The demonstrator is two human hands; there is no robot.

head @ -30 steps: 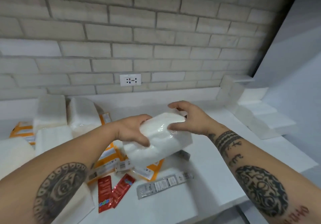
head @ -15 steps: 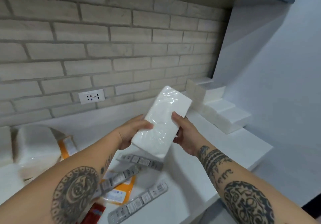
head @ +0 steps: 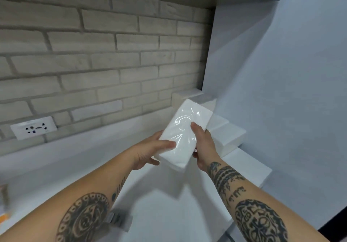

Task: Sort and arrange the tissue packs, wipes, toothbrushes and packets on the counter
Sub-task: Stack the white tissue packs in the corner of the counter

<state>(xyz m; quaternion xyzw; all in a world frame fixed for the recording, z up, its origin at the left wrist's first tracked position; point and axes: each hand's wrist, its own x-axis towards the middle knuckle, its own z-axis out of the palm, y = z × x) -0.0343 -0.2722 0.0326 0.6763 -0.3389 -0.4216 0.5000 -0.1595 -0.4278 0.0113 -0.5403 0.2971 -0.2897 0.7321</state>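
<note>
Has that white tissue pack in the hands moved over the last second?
Yes. The tissue pack has travelled right, away from the wall socket, and is now held in front of the stacked packs in the corner.

- Tissue pack (head: 183, 134): the clear plastic film wrap is shining glossy, creasing and catching white highlights. The white contents are looking soft and papery.
- Stacked packs (head: 230, 138) in the corner: the white faces are reading matt. The wrap is too pale to tell.
- Counter (head: 169, 204): the white top is showing smooth and matt.
- Brick wall (head: 112, 63): the pale bricks are showing a rough, chalky, matt face with sunken mortar joints.
- Socket plate (head: 33, 128): the white plastic is looking smooth, with a slight sheen.
- Side wall (head: 291, 91): the paint is lying flat and matt.
- Grey packet (head: 120, 218): it is blurring, so the material cannot be told.
</note>
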